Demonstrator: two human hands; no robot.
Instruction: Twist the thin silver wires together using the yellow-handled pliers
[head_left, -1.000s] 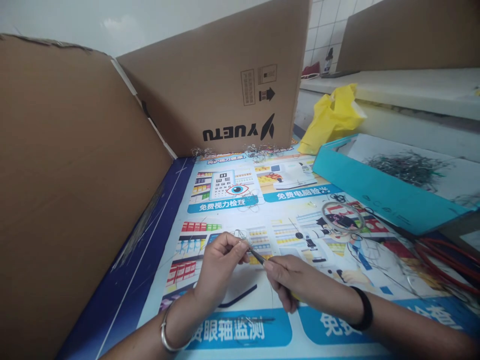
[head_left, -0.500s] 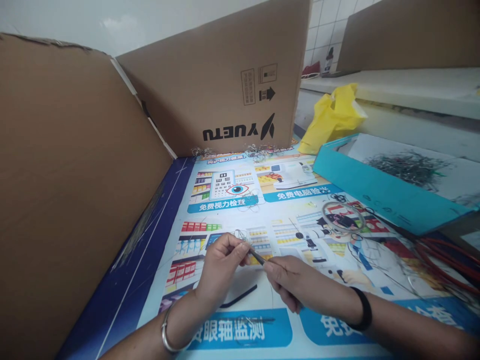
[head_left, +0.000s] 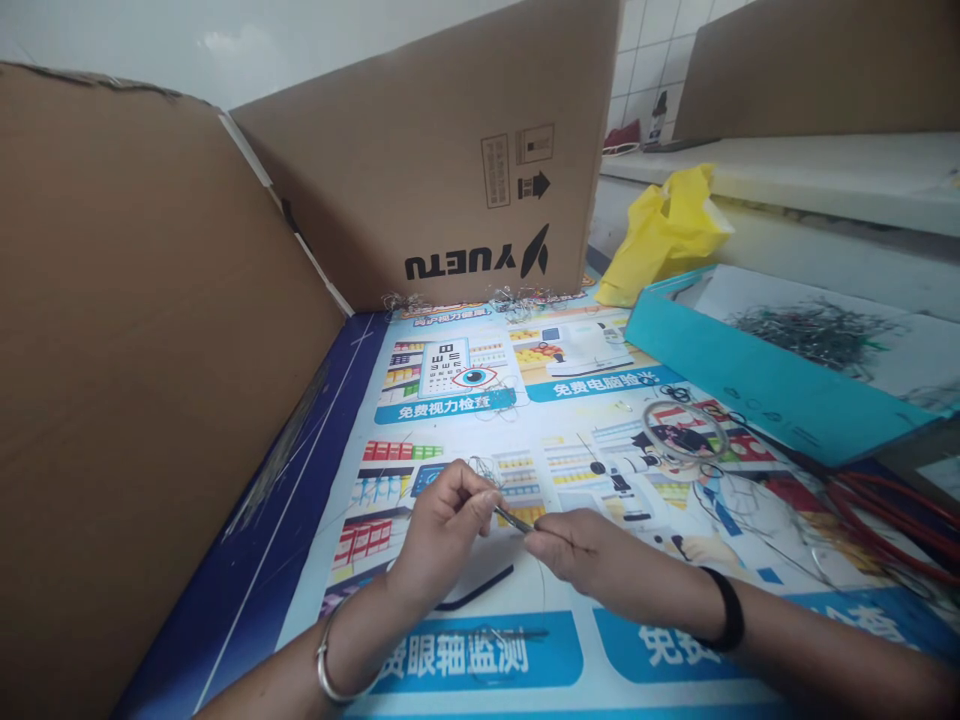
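Note:
My right hand point(head_left: 574, 548) is closed around a thin dark metal tool point(head_left: 514, 519), whose tip points left toward my other hand. Thumb and forefinger of my left hand point(head_left: 450, 510) are pinched together at that tip; whatever small piece they hold is too fine to make out. Thin wire loops point(head_left: 487, 468) show just behind the left fingers. Below the hands, a bundle of thin dark wires point(head_left: 510, 635) lies on the printed sheet point(head_left: 525, 440).
Cardboard panels point(head_left: 420, 170) stand at the left and back. On the right are a blue box point(head_left: 750, 370) holding a heap of small wire pieces point(head_left: 814, 335), a yellow bag point(head_left: 664, 235), a clear coil point(head_left: 686, 430) and red-handled tools point(head_left: 892, 515).
The tool has shifted slightly and lies a little flatter between the hands. My right hand has turned slightly, its lower fingers now tucked out of sight. My left hand stays pinched.

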